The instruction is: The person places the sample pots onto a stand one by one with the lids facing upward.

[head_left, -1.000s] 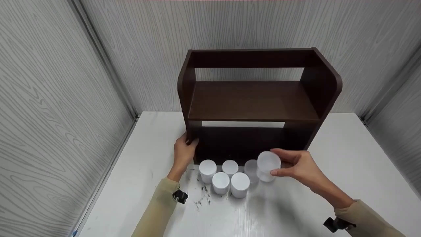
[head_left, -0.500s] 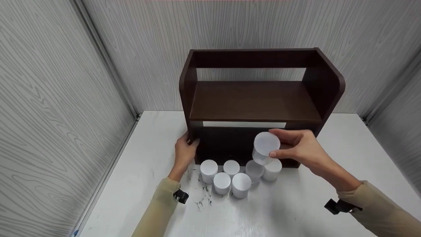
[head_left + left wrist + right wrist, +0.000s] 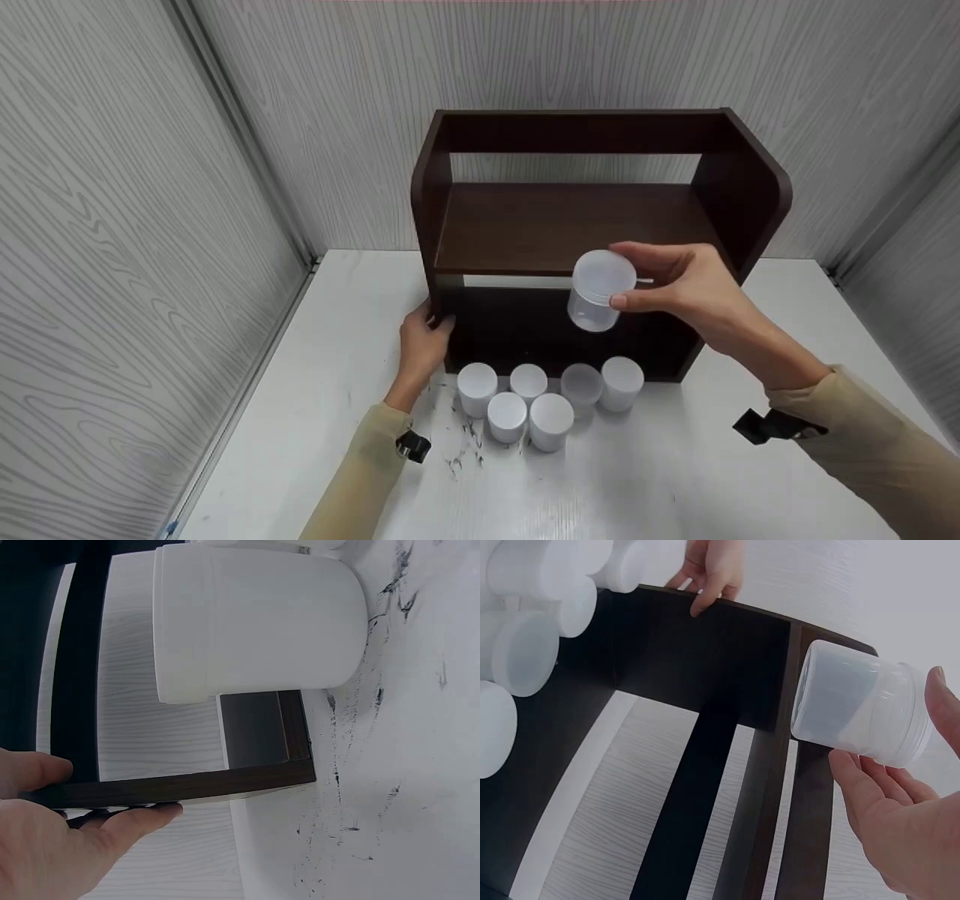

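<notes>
My right hand point(image 3: 705, 300) pinches a clear plastic jar point(image 3: 596, 292) with a frosted lid between thumb and fingers. The jar is upright in the air before the front edge of the middle board of a dark brown shelf point(image 3: 570, 221). In the right wrist view the same clear jar point(image 3: 855, 701) looks see-through, with the hand point(image 3: 900, 817) at its lid end. At the shelf's left side panel point(image 3: 172, 786), my left hand point(image 3: 422, 346) grips with the thumb on one face and the fingers on the other.
Along the shelf's bottom front stand several white lidded jars point(image 3: 550, 420) and one frosted jar point(image 3: 581, 384), close together. A large white jar point(image 3: 262, 619) is near the left hand. Dark scuff marks point(image 3: 465, 442) streak the white tabletop point(image 3: 352, 322). Grey wood-grain panels point(image 3: 360, 97) surround it.
My right hand has raised the clear jar from near the row to the middle board's height, uncovering the rightmost white jar. The left hand stays on the shelf's side.
</notes>
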Tool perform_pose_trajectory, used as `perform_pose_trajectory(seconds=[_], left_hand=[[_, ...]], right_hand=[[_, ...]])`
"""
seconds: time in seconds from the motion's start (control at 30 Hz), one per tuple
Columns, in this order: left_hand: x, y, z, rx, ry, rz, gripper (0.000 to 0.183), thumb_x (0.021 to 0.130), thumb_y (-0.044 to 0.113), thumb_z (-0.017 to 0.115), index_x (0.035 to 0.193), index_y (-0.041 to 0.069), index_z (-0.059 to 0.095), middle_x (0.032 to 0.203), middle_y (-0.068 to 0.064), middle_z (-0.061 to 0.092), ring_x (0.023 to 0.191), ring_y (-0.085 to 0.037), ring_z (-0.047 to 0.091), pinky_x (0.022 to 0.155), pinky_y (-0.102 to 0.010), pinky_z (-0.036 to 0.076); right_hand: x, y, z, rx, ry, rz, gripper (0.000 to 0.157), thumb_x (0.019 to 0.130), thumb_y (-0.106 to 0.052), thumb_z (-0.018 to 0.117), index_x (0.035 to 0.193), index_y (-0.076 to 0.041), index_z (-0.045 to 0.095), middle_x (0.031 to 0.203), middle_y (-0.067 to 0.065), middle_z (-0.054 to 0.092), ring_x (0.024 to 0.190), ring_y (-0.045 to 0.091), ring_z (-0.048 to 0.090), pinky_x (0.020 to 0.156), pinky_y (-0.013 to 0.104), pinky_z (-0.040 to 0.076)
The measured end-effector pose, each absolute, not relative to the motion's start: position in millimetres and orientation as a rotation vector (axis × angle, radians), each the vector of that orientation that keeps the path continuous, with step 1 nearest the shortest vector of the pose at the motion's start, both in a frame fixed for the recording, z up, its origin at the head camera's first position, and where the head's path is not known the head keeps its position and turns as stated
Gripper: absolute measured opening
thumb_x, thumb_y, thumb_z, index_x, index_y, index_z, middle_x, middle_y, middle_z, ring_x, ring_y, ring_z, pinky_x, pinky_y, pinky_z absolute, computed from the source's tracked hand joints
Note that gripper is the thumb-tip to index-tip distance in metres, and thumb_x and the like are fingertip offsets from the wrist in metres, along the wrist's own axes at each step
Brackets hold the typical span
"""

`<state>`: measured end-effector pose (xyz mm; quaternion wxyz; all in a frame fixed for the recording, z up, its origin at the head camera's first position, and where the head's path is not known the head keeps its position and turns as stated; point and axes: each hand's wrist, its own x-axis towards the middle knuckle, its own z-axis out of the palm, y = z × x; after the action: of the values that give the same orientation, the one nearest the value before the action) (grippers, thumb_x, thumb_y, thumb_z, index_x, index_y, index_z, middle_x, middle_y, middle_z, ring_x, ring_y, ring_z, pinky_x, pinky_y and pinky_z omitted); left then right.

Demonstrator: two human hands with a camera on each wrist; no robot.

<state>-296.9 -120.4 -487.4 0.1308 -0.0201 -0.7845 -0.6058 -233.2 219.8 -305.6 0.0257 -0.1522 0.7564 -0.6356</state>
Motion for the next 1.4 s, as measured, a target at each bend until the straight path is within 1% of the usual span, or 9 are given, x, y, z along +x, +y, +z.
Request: perform_pose_trajectory(seconds=[0.27, 0.5, 0.67, 0.8, 0.93, 1.07, 1.27, 1.4], left_hand=[[-297, -118, -488, -0.044, -2.282, -1.752, 0.052, 0.101, 0.003, 0.063, 0.149, -0.009, 0.050, 0.146, -0.030, 0.056, 0.134, -0.041, 0.057, 0.108, -0.047, 0.049], [-297, -123, -489, -0.032, -2.296, -1.735, 0.052, 0.101, 0.005, 0.064, 0.149, -0.008, 0.052, 0.146, -0.028, 0.057, 0.134, -0.041, 0.057, 0.107, -0.046, 0.050], [-298, -124, -489, -0.037, -2.294, -1.741, 0.052, 0.101, 0.004, 0.063, 0.150, -0.008, 0.051, 0.147, -0.027, 0.056, 0.134, -0.041, 0.057, 0.106, -0.045, 0.050], [-298, -124, -491, -0.048, -2.291, -1.735, 0.053, 0.101, 0.004, 0.063, 0.151, -0.008, 0.050, 0.147, -0.028, 0.056, 0.134, -0.040, 0.057, 0.108, -0.045, 0.049], [-297, -125, -491, -0.063, -2.295, -1.754, 0.055, 0.102, 0.006, 0.063, 0.152, -0.008, 0.047, 0.149, -0.028, 0.054, 0.136, -0.041, 0.055, 0.108, -0.046, 0.049], [-296, -125, -491, -0.077, -2.305, -1.770, 0.057, 0.103, 0.010, 0.062, 0.154, -0.009, 0.044, 0.151, -0.028, 0.053, 0.137, -0.044, 0.053, 0.107, -0.047, 0.049], [-297, -123, -492, -0.082, -2.294, -1.763, 0.057, 0.102, 0.009, 0.063, 0.153, -0.009, 0.044, 0.151, -0.028, 0.052, 0.137, -0.042, 0.054, 0.108, -0.046, 0.049], [-296, -123, -491, -0.071, -2.297, -1.755, 0.057, 0.102, 0.009, 0.063, 0.152, -0.010, 0.046, 0.150, -0.028, 0.053, 0.136, -0.042, 0.055, 0.107, -0.045, 0.050]], right_hand=[[-249, 214, -290, -0.481, 2.345, -1.978, 0.066, 0.078, 0.004, 0.091, 0.138, 0.005, 0.066, 0.117, 0.007, 0.078, 0.107, 0.021, 0.075, 0.090, 0.029, 0.058], [-266, 206, -281, -0.504, 2.305, -2.004, 0.065, 0.079, -0.001, 0.092, 0.138, 0.002, 0.067, 0.116, 0.011, 0.077, 0.105, 0.022, 0.074, 0.089, 0.032, 0.059], [-281, 199, -277, -0.464, 2.338, -2.003, 0.063, 0.077, -0.002, 0.094, 0.135, 0.001, 0.070, 0.114, 0.011, 0.078, 0.103, 0.020, 0.074, 0.086, 0.029, 0.060], [-290, 195, -274, -0.432, 2.377, -1.976, 0.062, 0.077, -0.003, 0.094, 0.134, -0.001, 0.071, 0.112, 0.009, 0.078, 0.104, 0.018, 0.073, 0.087, 0.027, 0.058], [-299, 190, -271, -0.435, 2.368, -1.973, 0.063, 0.078, -0.003, 0.093, 0.136, -0.001, 0.070, 0.113, 0.009, 0.078, 0.105, 0.017, 0.073, 0.089, 0.026, 0.057], [-307, 184, -267, -0.442, 2.330, -1.990, 0.064, 0.079, -0.002, 0.093, 0.137, 0.000, 0.068, 0.114, 0.010, 0.078, 0.107, 0.018, 0.073, 0.091, 0.028, 0.057], [-321, 179, -264, -0.447, 2.383, -1.948, 0.063, 0.079, -0.008, 0.094, 0.137, -0.004, 0.070, 0.123, 0.009, 0.075, 0.110, 0.018, 0.070, 0.095, 0.028, 0.055], [-330, 177, -264, -0.443, 2.390, -1.946, 0.063, 0.079, -0.009, 0.094, 0.137, -0.002, 0.070, 0.127, 0.009, 0.073, 0.113, 0.017, 0.068, 0.096, 0.028, 0.054]])
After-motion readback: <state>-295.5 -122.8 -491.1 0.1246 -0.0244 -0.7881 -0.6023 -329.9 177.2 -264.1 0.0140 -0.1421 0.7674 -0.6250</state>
